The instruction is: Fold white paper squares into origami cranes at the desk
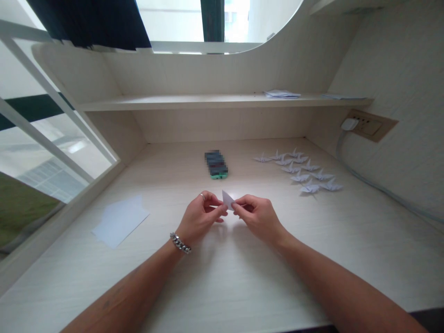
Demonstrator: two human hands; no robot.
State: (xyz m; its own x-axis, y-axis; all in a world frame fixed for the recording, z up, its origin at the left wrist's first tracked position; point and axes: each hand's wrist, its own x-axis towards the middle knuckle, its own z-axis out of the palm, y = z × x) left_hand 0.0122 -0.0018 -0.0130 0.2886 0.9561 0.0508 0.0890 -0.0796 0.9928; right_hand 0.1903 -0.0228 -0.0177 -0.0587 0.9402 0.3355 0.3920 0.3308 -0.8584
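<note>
A small piece of folded white paper (227, 199) with a pointed top is held up between my two hands, just above the desk (194, 286). My left hand (203, 213) pinches its left edge with thumb and fingers; a ring and a chain bracelet show on this side. On the other edge, my right hand (258, 215) grips the paper between thumb and forefinger. Part of the paper is hidden behind the fingertips. Several folded white paper cranes (300, 169) stand in rows beyond my right hand.
White paper sheets (121, 219) lie at the left. A blurred-out dark phone-like object with a green edge (217, 164) rests behind my hands. More paper (281, 94) sits on the shelf (194, 102). From the wall socket (373, 125) a grey cable (374, 185) runs along the right side.
</note>
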